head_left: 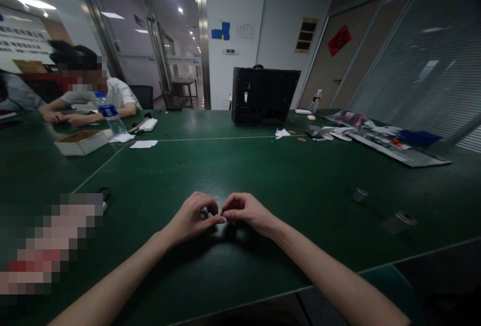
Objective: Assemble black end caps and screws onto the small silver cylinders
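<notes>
My left hand is above the green table, in the lower middle of the head view. Its fingers curl toward the thumb, which points at the other hand. My right hand faces it, thumb and forefinger pinched together. The fingertips of both hands almost meet. Whatever small thing lies between them is hidden by the fingers or too small to name. Below the hands, dark shadows fall on the tabletop.
Two small metal cylinders stand at the right. A black box-like case is at the back. Farther left are a shallow box, a water bottle and a seated person. Parts and papers lie on a board.
</notes>
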Motion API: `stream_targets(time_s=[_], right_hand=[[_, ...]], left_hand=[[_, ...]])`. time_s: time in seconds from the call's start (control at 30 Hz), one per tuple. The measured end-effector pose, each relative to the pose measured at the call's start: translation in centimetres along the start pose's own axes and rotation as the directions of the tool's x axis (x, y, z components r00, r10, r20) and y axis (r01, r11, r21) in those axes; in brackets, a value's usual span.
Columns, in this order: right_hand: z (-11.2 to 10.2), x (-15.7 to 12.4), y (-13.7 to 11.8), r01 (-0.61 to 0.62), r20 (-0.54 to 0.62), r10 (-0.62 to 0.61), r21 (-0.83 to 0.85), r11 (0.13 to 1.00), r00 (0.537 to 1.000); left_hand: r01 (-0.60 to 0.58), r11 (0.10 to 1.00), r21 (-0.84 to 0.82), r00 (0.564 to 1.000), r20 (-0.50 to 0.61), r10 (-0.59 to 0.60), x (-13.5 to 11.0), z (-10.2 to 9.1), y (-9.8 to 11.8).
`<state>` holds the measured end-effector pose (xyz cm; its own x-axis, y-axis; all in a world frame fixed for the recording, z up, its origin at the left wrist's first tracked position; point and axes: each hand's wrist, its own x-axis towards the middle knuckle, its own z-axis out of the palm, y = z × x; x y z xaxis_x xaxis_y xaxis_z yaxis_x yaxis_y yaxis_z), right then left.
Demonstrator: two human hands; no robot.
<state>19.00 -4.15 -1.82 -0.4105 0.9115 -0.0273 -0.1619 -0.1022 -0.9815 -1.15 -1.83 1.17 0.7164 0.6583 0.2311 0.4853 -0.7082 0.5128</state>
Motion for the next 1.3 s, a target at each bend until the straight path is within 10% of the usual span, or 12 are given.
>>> stream_targets(time_s=[0.9,1.13,1.3], right_hand=[[0.6,-0.7,-1.2,-0.075,0.113,0.047,0.264,0.962,0.993],[-0.5,-4.6,-2.8,0.01,-0.099,-0.027,-0.168,0.986,0.995],[-8.1,-11.1,-6.0,-0.126,-0.341,-0.227,-0.762,0.636,0.912]], left_hand=[[-0.005,0.999,0.04,0.995,0.097,0.001,0.1,0.4,-0.2],[0.051,0.998,0.037,0.99,0.126,-0.056,0.1,0.2,0.2],[0.068,0.997,0.041,0.984,0.163,-0.074,0.2,0.0,0.3]])
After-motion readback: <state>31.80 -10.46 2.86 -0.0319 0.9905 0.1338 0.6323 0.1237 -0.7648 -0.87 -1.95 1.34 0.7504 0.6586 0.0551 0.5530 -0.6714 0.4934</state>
